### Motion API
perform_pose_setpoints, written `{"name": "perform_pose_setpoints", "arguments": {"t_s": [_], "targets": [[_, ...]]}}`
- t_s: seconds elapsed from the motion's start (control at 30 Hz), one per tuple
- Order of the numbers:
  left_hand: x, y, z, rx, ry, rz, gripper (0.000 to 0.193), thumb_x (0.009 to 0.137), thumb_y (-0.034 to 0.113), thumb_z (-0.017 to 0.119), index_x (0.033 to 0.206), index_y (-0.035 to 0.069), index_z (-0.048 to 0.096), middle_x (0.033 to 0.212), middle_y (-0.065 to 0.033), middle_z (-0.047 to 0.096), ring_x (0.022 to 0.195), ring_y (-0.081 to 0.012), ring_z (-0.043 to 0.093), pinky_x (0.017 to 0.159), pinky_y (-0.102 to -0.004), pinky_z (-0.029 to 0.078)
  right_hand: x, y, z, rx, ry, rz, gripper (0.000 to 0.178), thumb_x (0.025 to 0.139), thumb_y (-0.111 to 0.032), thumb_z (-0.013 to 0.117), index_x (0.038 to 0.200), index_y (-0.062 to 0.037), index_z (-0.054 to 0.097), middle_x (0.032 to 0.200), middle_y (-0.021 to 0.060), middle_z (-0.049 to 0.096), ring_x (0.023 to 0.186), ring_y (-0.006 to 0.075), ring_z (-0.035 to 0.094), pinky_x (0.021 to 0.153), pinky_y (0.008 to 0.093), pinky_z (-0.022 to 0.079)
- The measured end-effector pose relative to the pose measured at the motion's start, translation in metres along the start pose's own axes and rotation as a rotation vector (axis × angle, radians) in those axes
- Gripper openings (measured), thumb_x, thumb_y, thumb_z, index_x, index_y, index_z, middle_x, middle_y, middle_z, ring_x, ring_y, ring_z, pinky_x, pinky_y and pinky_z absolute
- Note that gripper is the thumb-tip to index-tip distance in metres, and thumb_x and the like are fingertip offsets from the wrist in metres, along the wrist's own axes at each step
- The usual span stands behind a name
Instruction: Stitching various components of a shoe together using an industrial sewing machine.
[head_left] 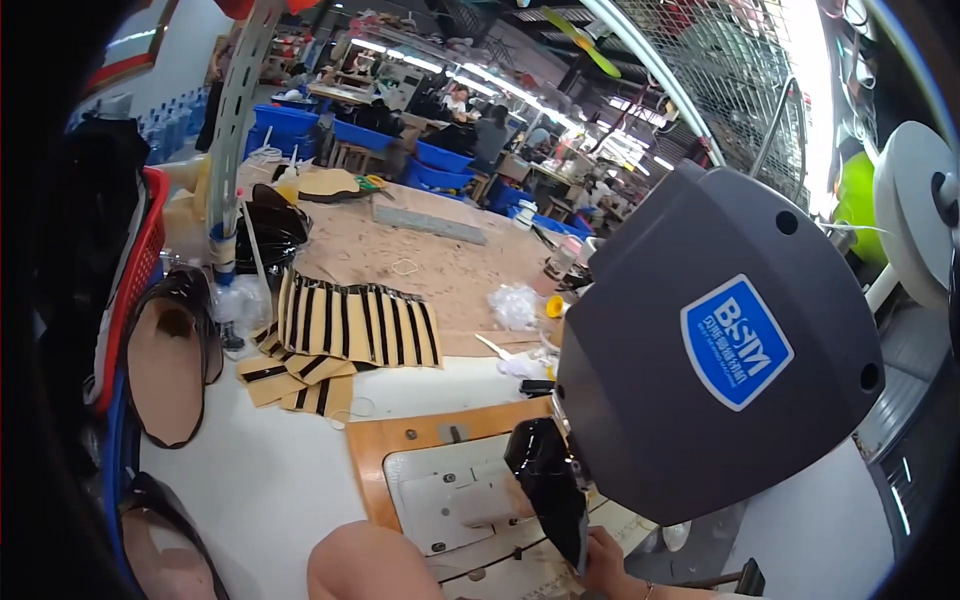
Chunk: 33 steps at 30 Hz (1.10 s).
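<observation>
My right hand is at the lower middle, its fingers closed on the lower end of a glossy black shoe upper. The upper stands on edge beside a dark grey sewing machine head, which hides part of it. Beneath lies the machine's pale metal bed, set in an orange-brown wooden frame. At the lower edge, left of the upper, a rounded stretch of bare skin comes in. No fingers show on it, so the state of my left hand is unclear.
Beige strips with black bands lie on the table left of the machine. Black shoes with pinkish insoles stand at the left beside a red basket. A grey bar lies farther back. Behind are blue bins and people at work.
</observation>
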<state>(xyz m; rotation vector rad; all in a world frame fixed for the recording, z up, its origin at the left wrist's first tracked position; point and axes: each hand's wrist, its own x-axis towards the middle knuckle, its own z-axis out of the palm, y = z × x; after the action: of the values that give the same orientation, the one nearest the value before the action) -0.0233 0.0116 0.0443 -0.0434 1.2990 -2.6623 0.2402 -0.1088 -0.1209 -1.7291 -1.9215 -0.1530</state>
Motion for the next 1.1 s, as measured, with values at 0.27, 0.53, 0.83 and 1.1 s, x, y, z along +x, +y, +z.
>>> {"name": "perform_pose_setpoints", "arguments": {"t_s": [0.27,0.53,0.83,1.1], "targets": [[0.005,0.006,0.02,-0.087,-0.018,0.013,0.028,0.088,0.004,0.047,0.115,0.007,0.05,0.115,-0.0039,0.051,0.102,-0.0135,0.047,0.085,-0.0248,0.039,-0.008,0.0,-0.006,0.049,-0.038,0.001,0.026,0.076,-0.006,0.062,0.101,-0.004,0.056,0.1,0.016,0.056,0.084,0.0323,0.057,0.069,0.0387,0.047],[0.014,0.016,0.029,-0.114,-0.098,0.0,0.028,0.088,0.002,0.047,0.115,0.007,0.051,0.118,-0.0038,0.051,0.107,-0.0127,0.047,0.086,-0.0241,0.038,-0.001,-0.011,-0.019,-0.055,-0.124,0.091,0.027,0.065,-0.003,0.062,0.092,-0.005,0.059,0.085,0.0127,0.055,0.07,0.0292,0.056,0.059,0.0349,0.047],[0.009,0.011,0.035,-0.169,-0.056,-0.032,0.028,0.088,0.001,0.047,0.114,0.008,0.052,0.12,-0.0037,0.051,0.112,-0.012,0.047,0.087,-0.0234,0.038,-0.009,-0.006,-0.018,-0.025,-0.136,0.174,0.026,0.068,-0.006,0.064,0.094,-0.0025,0.062,0.087,0.0146,0.061,0.077,0.0326,0.06,0.067,0.037,0.048],[0.003,0.04,0.046,0.15,0.062,-0.113,0.026,0.087,0.005,0.053,0.111,0.015,0.057,0.114,0.0036,0.057,0.109,-0.0072,0.05,0.082,-0.02,0.042,-0.013,0.002,-0.015,-0.028,-0.166,0.163,0.025,0.07,-0.005,0.063,0.095,-0.0025,0.061,0.084,0.0116,0.064,0.073,0.0293,0.061,0.066,0.0362,0.048]]}}
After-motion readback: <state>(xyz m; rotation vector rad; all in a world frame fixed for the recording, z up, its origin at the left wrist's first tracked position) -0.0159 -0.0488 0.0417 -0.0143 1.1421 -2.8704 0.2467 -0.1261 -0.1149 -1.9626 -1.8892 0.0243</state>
